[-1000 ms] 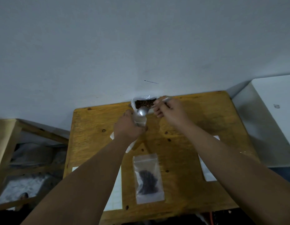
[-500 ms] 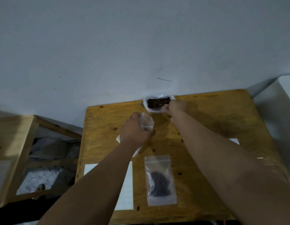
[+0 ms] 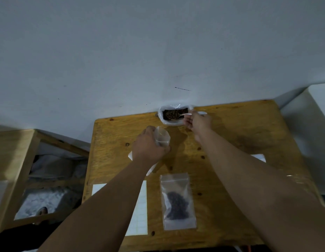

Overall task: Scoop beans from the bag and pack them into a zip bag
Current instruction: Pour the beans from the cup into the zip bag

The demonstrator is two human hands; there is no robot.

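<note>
A: Two questions. What has the left grip (image 3: pixel 149 146) got?
B: It's curled round an empty zip bag (image 3: pixel 162 138), mouth up, above the surface (image 3: pixel 240 142).
A: And the right grip (image 3: pixel 198 121)?
B: Pinching a white spoon (image 3: pixel 183 115), its bowl in the beans (image 3: pixel 169 114) inside the open bag (image 3: pixel 163 121) at the far edge. A filled zip bag (image 3: pixel 177 200) lies flat nearer.

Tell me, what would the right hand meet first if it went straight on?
Likely the beans in the bag: the spoon in the right hand points into its mouth, though depth is unclear.
</note>
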